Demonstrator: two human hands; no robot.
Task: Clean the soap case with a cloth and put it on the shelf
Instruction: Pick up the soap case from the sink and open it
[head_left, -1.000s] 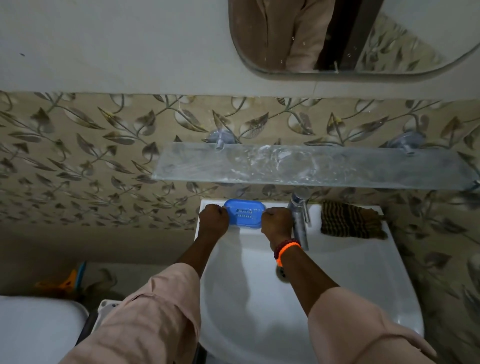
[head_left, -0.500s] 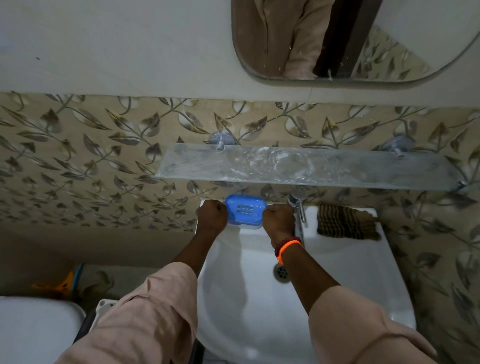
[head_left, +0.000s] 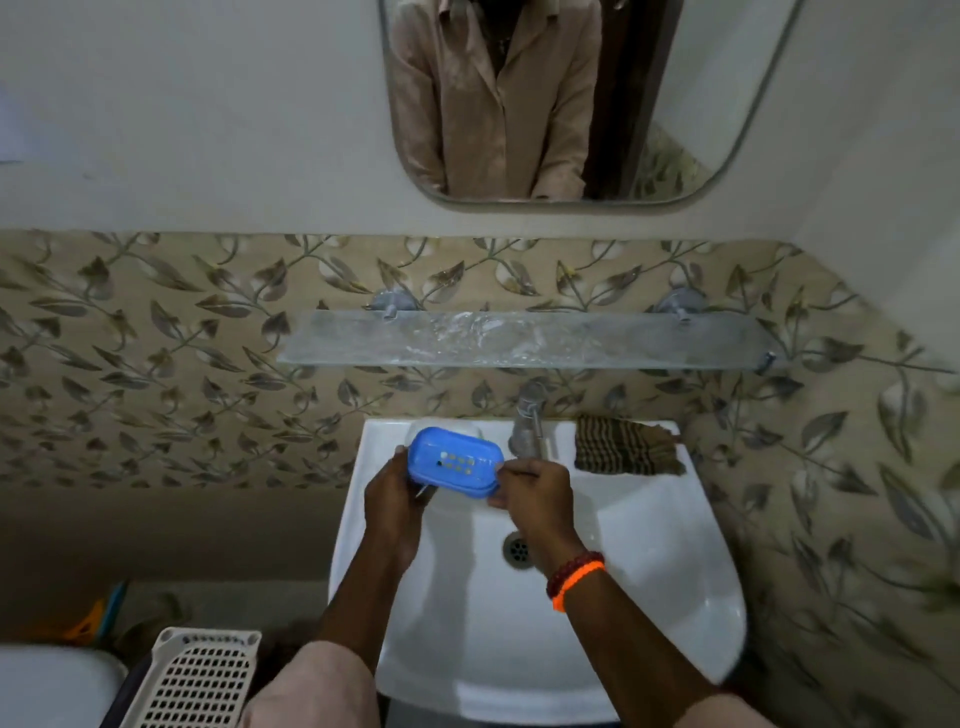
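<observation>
The left hand (head_left: 396, 496) grips the left end of the blue soap case (head_left: 455, 462), fingers curled under it and thumb at its edge. The right hand (head_left: 535, 493) pinches the case's right end between thumb and fingertips; an orange band and a string of dark red beads (head_left: 574, 578) circle that wrist. Held between the two hands, the soap case hangs above the back of the white sink (head_left: 649, 571), tilted slightly, with a row of small holes showing on its upper face. It touches neither the sink rim nor the shelf.

Just right of the case stands the metal tap (head_left: 528, 426), rising from the back rim of the sink. Farther right on that same rim lies a folded brown striped cloth (head_left: 623, 447), apart from both hands. The drain (head_left: 517, 548) sits in the basin below the right hand.

Above the sink, a frosted glass shelf (head_left: 519, 340) is fixed to the leaf-patterned tile wall (head_left: 156, 364) on two metal brackets. Higher still, a rounded mirror (head_left: 571, 98) reflects the person's beige shirt. At the lower left stands a cream plastic basket (head_left: 200, 680) with a perforated side, beside a white rounded object cut off by the frame edge.
</observation>
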